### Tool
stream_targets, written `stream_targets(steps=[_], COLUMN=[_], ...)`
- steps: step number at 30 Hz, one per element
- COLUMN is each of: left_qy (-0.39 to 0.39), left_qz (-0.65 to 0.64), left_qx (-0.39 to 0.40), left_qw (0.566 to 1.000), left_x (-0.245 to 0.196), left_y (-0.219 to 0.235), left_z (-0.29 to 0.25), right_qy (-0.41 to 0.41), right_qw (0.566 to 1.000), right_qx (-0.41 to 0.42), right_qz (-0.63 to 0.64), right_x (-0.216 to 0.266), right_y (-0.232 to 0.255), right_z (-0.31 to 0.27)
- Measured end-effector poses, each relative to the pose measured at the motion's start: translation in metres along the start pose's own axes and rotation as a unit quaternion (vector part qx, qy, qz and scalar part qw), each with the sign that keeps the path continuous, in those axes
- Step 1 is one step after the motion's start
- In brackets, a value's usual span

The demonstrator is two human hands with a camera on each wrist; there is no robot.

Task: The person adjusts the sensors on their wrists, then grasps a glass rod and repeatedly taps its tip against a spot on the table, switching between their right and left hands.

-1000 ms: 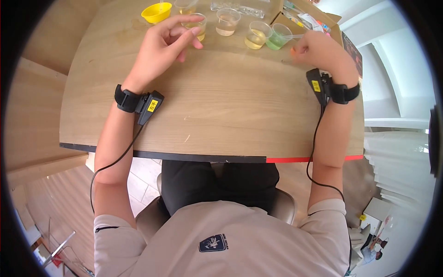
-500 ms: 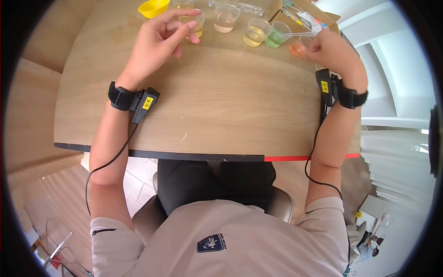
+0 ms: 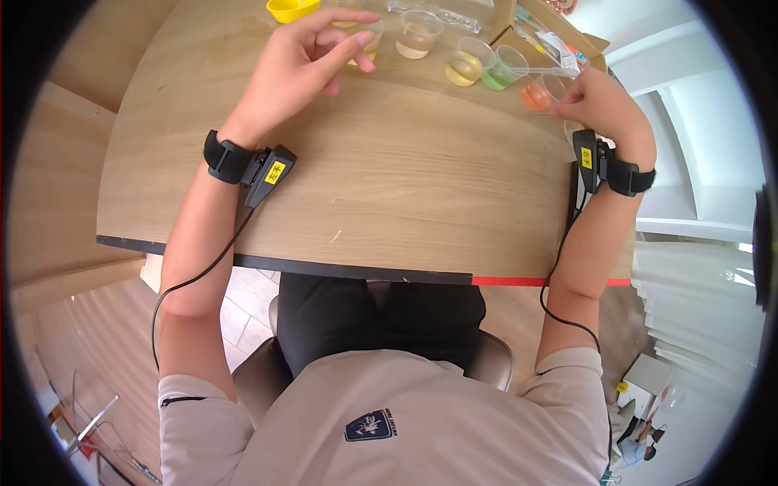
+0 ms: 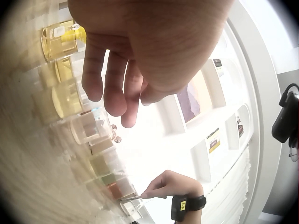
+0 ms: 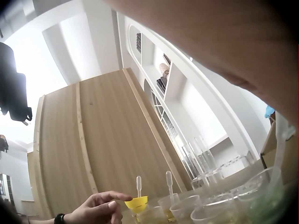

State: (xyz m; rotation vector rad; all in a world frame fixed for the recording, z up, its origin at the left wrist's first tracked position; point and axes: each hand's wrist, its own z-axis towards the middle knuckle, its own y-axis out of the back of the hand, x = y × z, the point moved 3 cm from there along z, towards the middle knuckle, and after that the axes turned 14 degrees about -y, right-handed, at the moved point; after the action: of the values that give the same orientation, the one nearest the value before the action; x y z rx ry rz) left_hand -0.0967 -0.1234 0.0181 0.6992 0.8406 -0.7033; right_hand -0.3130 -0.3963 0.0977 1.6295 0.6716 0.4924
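Observation:
My right hand (image 3: 604, 101) is at the far right of the row of cups, its thumb and fingers pinching the side of a clear cup of orange liquid (image 3: 536, 96). Next to it stands a cup of green liquid (image 3: 499, 76), with a pale dropper (image 3: 551, 71) slanting out over its rim towards my knuckles. My left hand (image 3: 304, 73) hovers at the left, index finger extended and the others loosely bent, holding nothing. It partly hides a cup of yellow liquid (image 3: 371, 50). In the left wrist view its fingers (image 4: 115, 100) hang in front of the cups.
More cups hold pale liquid (image 3: 415, 47) and yellow liquid (image 3: 462, 73). A yellow bowl (image 3: 292, 8) stands at the back left, with a dropper (image 5: 138, 185) in it. Clear test tubes (image 5: 201, 151) and a cardboard box (image 3: 559, 40) are at the back. Another clear rim (image 3: 570, 128) shows beside my right wrist.
My right hand has moved rightward, and the orange cup, mostly covered by the fingers earlier, now shows. My left hand keeps its pose. The whole head view has shifted slightly.

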Motion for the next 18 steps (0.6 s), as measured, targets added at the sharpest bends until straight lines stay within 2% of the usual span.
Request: stream_targets(steps=[1,4,6,9,11,14,18], left_qy=[-0.002,-0.003,0.003,-0.004,0.004,-0.008,-0.017], left_qz=[-0.006,-0.011,-0.005,-0.008,0.000,-0.024,-0.026], left_qx=[0.000,0.002,-0.003,0.005,0.001,0.005,0.008], left_qw=[1.000,1.000,1.000,1.000,1.000,1.000,0.999], left_x=[0.002,0.001,0.000,0.000,-0.002,0.003,0.007], left_y=[0.000,-0.003,-0.001,-0.001,-0.002,0.000,0.001], left_z=[0.001,0.002,0.002,0.001,0.002,0.001,0.002], right_qy=[-0.036,-0.003,0.010,-0.027,0.036,0.039,0.077], right_qw=[0.998,0.996,0.999,0.999,0.999,0.999,0.996], right_qx=[0.038,0.000,-0.002,-0.012,-0.013,-0.034,-0.048], right_qz=[-0.021,-0.088,-0.047,0.022,-0.038,-0.007,0.017], right_x=[-0.003,0.004,0.004,0.006,0.014,0.014,0.018], right_y=[-0.001,-0.013,-0.004,-0.006,-0.016,-0.002,-0.013], right_z=[0.002,0.008,-0.002,-0.005,-0.001,-0.006,-0.002])
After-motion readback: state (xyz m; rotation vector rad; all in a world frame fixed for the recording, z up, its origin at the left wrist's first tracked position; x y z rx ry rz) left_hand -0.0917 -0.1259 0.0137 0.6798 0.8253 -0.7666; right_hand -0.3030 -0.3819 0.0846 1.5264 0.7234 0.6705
